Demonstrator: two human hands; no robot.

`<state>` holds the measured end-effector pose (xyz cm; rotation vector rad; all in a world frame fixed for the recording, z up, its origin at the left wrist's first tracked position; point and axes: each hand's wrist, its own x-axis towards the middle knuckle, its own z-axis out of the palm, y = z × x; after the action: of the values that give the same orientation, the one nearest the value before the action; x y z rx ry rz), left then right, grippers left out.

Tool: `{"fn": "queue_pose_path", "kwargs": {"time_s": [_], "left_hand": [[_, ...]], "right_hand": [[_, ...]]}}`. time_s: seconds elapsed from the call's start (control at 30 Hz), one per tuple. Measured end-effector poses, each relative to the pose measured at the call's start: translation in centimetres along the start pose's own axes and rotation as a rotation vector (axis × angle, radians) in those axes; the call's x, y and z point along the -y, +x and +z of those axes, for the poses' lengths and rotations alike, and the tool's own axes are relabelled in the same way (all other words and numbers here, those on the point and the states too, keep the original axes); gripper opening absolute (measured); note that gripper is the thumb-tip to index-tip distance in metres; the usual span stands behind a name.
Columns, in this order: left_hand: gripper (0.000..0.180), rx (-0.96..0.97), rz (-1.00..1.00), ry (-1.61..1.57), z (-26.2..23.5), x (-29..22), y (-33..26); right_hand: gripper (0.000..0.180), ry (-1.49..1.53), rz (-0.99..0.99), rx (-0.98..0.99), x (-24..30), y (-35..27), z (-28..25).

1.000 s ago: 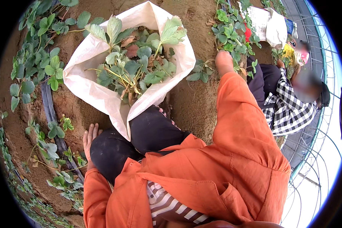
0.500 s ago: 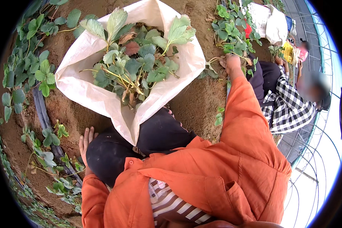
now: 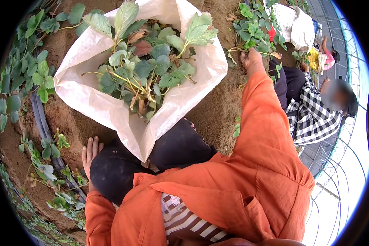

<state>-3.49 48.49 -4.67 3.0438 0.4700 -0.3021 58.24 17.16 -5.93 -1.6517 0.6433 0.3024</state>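
My right arm stretches forward to a strawberry plant point(image 3: 252, 30) at the upper right. My right hand point(image 3: 252, 59) is closed low at its base, around leaf stems point(image 3: 233, 49); the fingertips are partly hidden. My left hand point(image 3: 91, 152) lies on the soil beside my left knee, fingers stretched out and holding nothing. Between the hands, a white woven sack point(image 3: 86, 92) stands with its mouth wide, in front of my knees. Inside it lies a heap of cut strawberry leaves point(image 3: 147, 67), mostly green, some brown and dry.
Strawberry plants point(image 3: 41, 80) grow along the left beside a dark drip hose point(image 3: 39, 112) on brown soil point(image 3: 217, 106). At right sits a co-worker in a checked shirt point(image 3: 317, 119). Beyond are a white sack point(image 3: 300, 28), a yellow bag point(image 3: 313, 58) and another person in pink.
My right hand has moved slightly farther forward at the plant, and a brownish leaf now sticks out to its right. My left hand stays on the soil. The view has shifted a little.
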Motion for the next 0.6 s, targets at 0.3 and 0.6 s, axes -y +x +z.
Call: {"fn": "queue_pose_path", "kwargs": {"time_s": [0.3, 0.6], "left_hand": [[0.037, 0.003, -0.006, 0.010, 0.0, -0.1, 0.1], [0.039, 0.038, -0.020, 0.027, 0.2, -0.2, 0.1]], "right_hand": [[0.010, -0.163, 0.129, 0.029, 2.7, 1.3, 0.3], [0.011, -0.445, 0.023, 0.130, 3.3, 1.4, 0.6]]}}
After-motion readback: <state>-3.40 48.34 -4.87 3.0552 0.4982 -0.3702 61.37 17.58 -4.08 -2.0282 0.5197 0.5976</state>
